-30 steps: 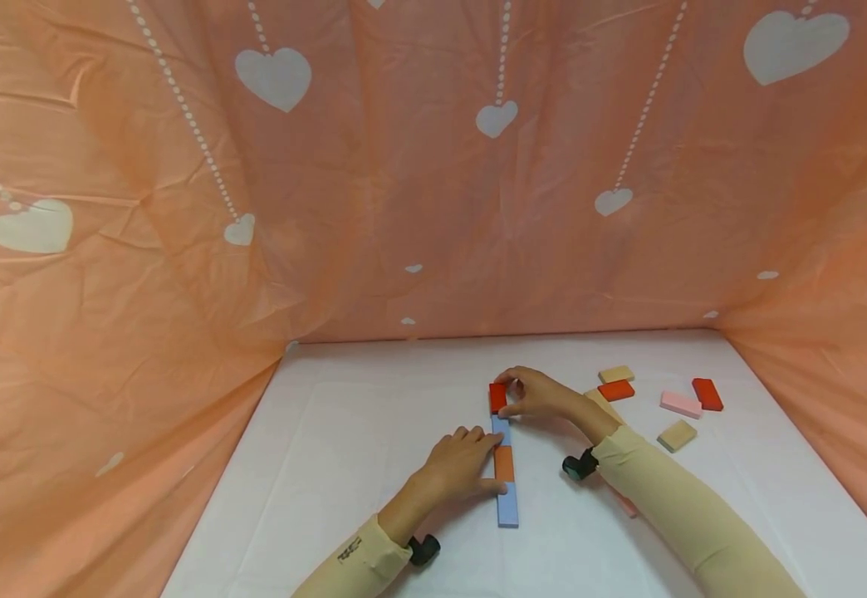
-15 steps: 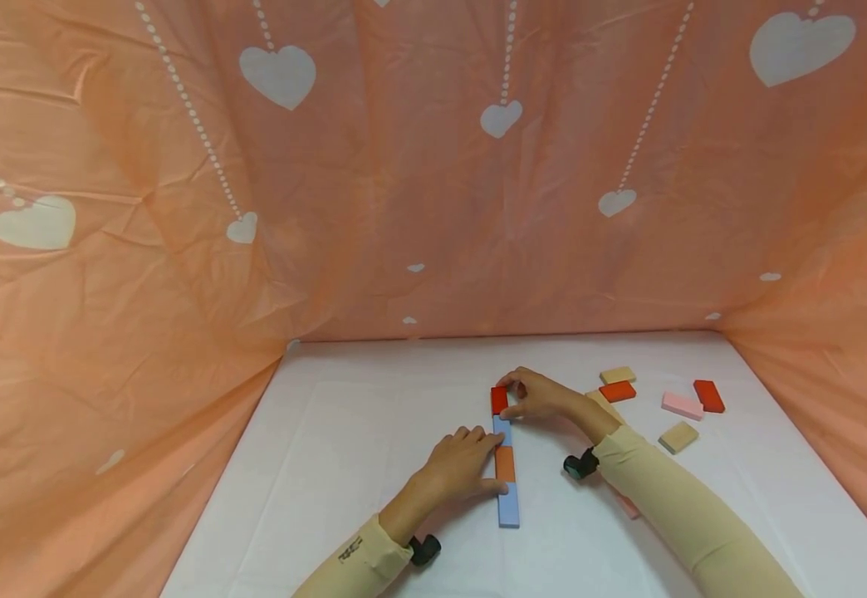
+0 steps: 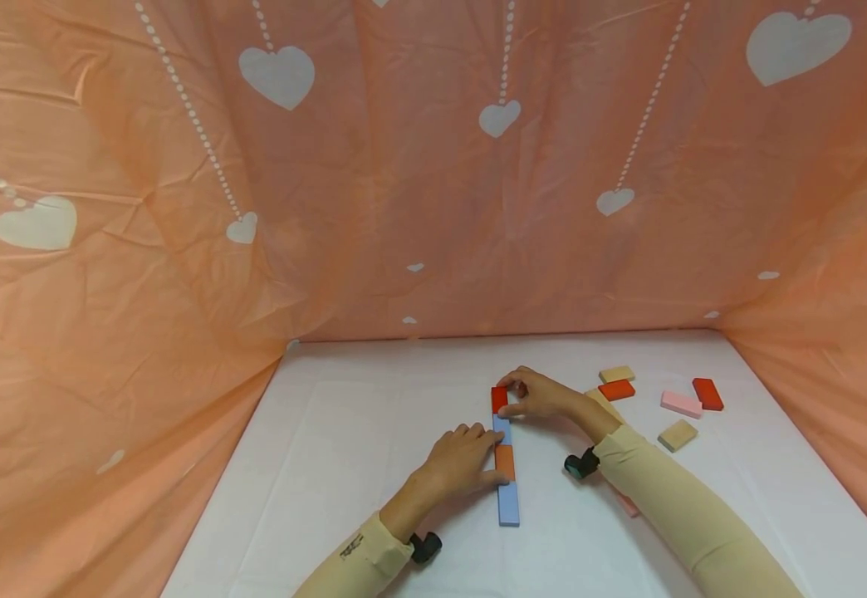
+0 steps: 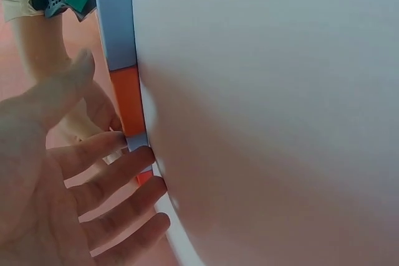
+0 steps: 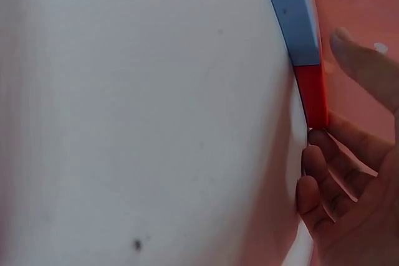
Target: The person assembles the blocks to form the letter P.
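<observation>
In the head view, flat wooden blocks lie end to end in a straight row: a near blue block (image 3: 508,507), an orange block (image 3: 504,462), a second blue block (image 3: 502,425) and, farthest, a red block (image 3: 499,400). My left hand (image 3: 457,465) comes in from the left, its index fingertip at the second blue block and its thumb tip by the orange one. At the row's far end, my right hand (image 3: 541,394) spans the red block (image 5: 313,96). One right fingertip touches that block's end, while the thumb stands slightly off the row in the right wrist view.
To the right lie several loose blocks: natural wood (image 3: 678,435), pink (image 3: 681,404) and red (image 3: 707,394). Another red block (image 3: 617,389) lies beside more wooden ones, partly behind the right forearm. A pinkish block (image 3: 628,503) peeks out under the sleeve. Orange cloth (image 3: 433,249) encloses the white table (image 3: 374,390).
My left thumb has slid away from me, from the near blue block to the orange one. The right hand stays at the red block, and the row looks nearly unmoved.
</observation>
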Tool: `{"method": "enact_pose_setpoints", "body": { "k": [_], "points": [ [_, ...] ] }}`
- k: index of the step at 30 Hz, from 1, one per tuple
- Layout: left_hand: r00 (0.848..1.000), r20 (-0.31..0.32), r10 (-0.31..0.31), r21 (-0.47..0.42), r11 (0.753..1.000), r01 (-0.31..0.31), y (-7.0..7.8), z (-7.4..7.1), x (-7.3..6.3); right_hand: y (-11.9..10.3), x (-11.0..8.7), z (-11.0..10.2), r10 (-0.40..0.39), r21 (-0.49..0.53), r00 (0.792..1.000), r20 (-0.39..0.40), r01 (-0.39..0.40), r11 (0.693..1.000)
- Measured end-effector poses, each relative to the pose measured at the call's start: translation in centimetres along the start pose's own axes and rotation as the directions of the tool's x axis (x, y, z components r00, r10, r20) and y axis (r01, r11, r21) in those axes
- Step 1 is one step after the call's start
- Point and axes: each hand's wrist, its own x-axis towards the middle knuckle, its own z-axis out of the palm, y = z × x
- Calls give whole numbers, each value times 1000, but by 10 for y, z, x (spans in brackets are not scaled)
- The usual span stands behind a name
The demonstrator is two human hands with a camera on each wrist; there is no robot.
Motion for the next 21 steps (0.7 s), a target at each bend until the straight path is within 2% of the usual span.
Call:
{"method": "enact_pose_setpoints", "body": {
  "k": [5, 8, 14, 21],
  "points": [
    [999, -34, -15, -22, 1000, 14, 0, 2, 4, 4, 1, 1, -51, -8, 999, -13, 51, 999],
    [999, -45, -25, -32, 999, 23, 0, 2, 6, 4, 1, 0, -57, -19, 998, -18, 56, 998],
    [998, -46, -37, -56, 998, 34, 0, 0, 10, 4, 1, 0, -22, 6, 1000, -9, 22, 1000],
    [998, -29, -55, -93, 994, 52, -3, 0, 13, 7, 1, 1, -65, 13, 998, -24, 65, 998]
  ]
}}
